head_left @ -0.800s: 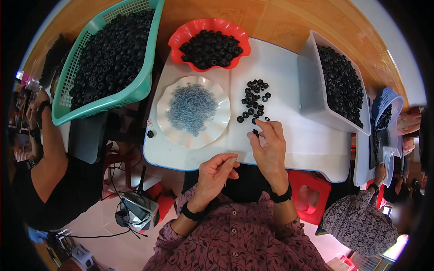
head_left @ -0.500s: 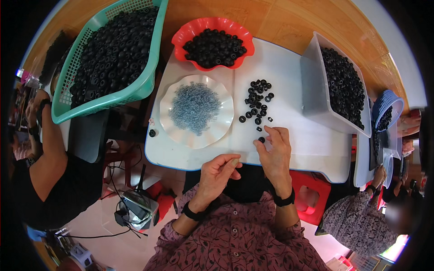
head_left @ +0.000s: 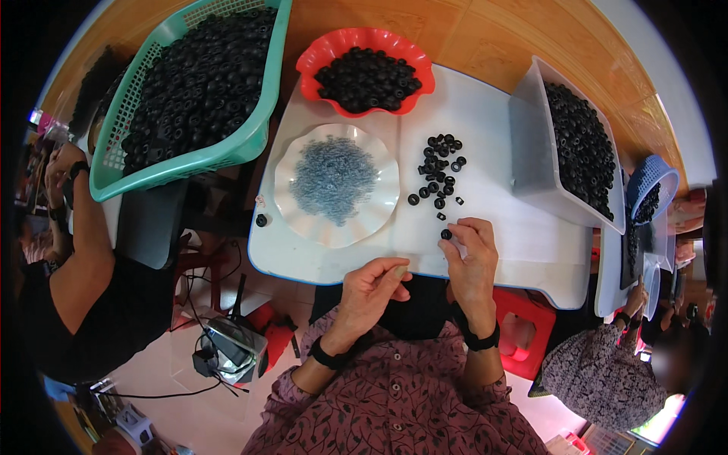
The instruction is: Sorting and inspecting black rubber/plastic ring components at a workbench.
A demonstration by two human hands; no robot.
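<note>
My right hand (head_left: pixel 475 252) is over the table's near edge, thumb and index finger pinched about a small round black ring-like piece (head_left: pixel 446 234). My left hand (head_left: pixel 370 292) is closed to its left, thumb pressed against the fingers; whatever it may hold is too small or hidden. Beyond the right hand lies a loose group of small black pieces (head_left: pixel 434 187), mostly rings. Left of them, a white wavy-edged plate (head_left: pixel 286 193) carries a heap of tiny clear grey-blue pieces (head_left: pixel 334 180). Another black piece (head_left: pixel 262 221) sits alone by the table's left edge.
A red scalloped bowl (head_left: pixel 306 64) of black pieces stands at the far side of the white table (head_left: pixel 485 193). A green basket (head_left: pixel 274 98) at left and a grey bin (head_left: pixel 531 148) at right hold many more. People sit on both sides; a red stool (head_left: pixel 523 334) is below.
My right thumb and index finger have closed in around the black piece. My left hand keeps its closed pose. The whole view has shifted slightly.
</note>
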